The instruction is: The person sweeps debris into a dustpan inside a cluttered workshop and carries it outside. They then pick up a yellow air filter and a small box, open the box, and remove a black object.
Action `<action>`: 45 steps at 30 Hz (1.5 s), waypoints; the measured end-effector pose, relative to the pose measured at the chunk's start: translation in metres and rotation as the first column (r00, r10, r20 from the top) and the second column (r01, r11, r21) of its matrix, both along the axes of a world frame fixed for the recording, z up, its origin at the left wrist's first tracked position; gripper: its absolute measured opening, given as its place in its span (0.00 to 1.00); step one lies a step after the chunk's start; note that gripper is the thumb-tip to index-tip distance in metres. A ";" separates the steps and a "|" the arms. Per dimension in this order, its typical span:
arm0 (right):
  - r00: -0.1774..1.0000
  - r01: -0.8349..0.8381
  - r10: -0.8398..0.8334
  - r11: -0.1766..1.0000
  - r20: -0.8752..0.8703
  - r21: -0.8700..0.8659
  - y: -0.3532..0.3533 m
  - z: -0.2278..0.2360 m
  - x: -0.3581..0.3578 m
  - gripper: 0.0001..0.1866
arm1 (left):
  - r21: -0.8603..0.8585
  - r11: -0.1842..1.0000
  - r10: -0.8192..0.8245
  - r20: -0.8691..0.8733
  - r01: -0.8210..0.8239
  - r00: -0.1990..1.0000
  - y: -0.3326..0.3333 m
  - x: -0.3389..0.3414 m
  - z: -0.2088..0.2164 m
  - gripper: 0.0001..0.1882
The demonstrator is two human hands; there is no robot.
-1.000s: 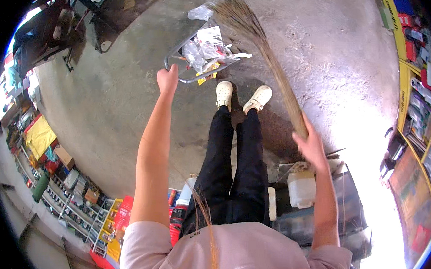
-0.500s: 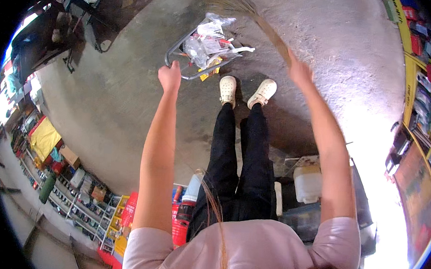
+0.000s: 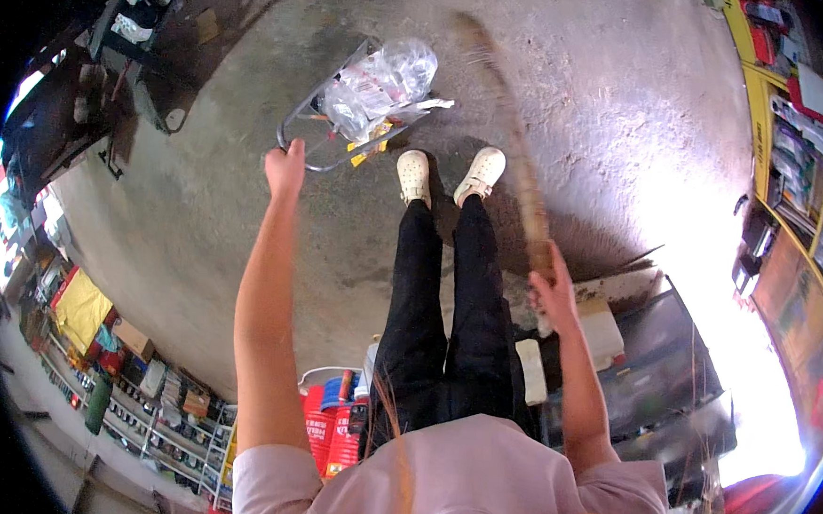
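Observation:
My left hand (image 3: 285, 166) is closed around the handle of a metal dustpan (image 3: 318, 124) that rests on the concrete floor (image 3: 197, 216). The pan holds clear plastic wrappers and bits of litter (image 3: 382, 84). My right hand (image 3: 549, 284) grips the stick of a straw broom (image 3: 517, 155), which slants up over the floor to the right of my white shoes (image 3: 450, 173); the broom is blurred. My legs in black trousers stand between the two arms.
Shelves with packaged goods (image 3: 796, 139) line the right side. Dark crates and a white container (image 3: 605, 330) sit close behind my right leg. Red buckets (image 3: 330, 426) stand behind my left leg. More stocked racks (image 3: 95, 351) run along the lower left.
My right hand has swung the broom from reaching far forward back to beside my right leg. The left hand has stayed on the dustpan handle.

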State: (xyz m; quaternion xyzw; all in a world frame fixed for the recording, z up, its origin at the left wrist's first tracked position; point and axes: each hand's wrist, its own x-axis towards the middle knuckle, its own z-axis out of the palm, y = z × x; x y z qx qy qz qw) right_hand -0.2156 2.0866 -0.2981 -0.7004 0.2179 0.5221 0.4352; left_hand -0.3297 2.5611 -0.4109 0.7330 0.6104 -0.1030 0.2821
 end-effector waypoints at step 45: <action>0.986 0.156 -0.136 0.948 0.092 -0.278 -0.091 0.061 -0.070 0.31 | -0.046 0.927 -0.371 0.028 0.372 0.928 0.038 -0.013 0.011 0.21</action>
